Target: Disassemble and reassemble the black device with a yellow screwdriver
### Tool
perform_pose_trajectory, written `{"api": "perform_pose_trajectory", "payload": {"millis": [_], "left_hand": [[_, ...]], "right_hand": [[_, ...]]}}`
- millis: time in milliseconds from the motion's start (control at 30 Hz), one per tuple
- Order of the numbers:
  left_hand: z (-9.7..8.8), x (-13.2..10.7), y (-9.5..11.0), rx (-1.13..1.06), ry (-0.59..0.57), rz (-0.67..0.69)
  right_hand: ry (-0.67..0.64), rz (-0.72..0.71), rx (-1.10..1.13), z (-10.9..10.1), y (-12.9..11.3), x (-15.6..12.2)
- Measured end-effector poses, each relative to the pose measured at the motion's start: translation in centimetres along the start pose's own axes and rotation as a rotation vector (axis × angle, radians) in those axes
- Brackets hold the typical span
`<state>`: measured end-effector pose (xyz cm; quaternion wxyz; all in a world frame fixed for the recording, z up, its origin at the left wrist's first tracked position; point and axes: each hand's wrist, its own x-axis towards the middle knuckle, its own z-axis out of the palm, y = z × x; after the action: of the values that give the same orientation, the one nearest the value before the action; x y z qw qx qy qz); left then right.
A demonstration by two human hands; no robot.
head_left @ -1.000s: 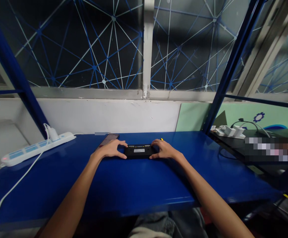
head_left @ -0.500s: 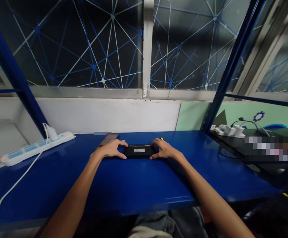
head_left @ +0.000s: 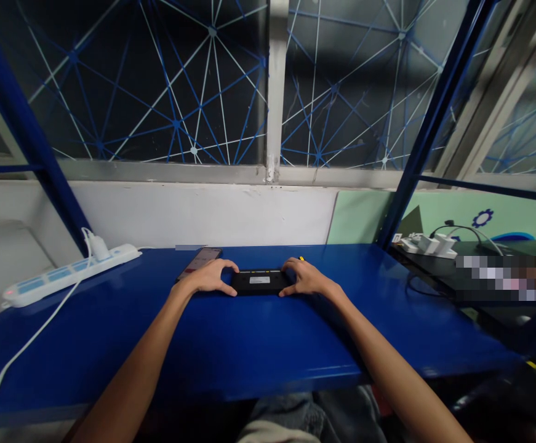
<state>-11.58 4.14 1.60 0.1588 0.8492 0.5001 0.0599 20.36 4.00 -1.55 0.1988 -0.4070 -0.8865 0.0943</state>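
A flat black device [head_left: 259, 281] with a small white label lies on the blue table [head_left: 249, 344], far from me. My left hand [head_left: 207, 278] grips its left end, thumb in front and fingers curled over the back. My right hand [head_left: 305, 277] grips the right end the same way. A small yellow tip [head_left: 301, 259] shows just behind my right fingers. A phone [head_left: 199, 261] with a reddish screen lies behind my left hand.
A white power strip [head_left: 67, 275] with a plugged charger and a white cable [head_left: 23, 351] lies at the table's left. A blue post [head_left: 427, 132] borders the right side. Beyond it, a neighbouring dark desk [head_left: 489, 277] holds white adapters [head_left: 431, 245].
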Motion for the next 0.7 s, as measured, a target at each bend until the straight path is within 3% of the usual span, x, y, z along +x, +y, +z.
{"api": "perform_pose_trajectory", "payload": {"millis": [700], "left_hand": [[-0.25, -0.11, 0.34, 0.001, 0.021, -0.014]], "right_hand": [[0.011, -0.001, -0.057, -0.37, -0.48, 0.02]]}}
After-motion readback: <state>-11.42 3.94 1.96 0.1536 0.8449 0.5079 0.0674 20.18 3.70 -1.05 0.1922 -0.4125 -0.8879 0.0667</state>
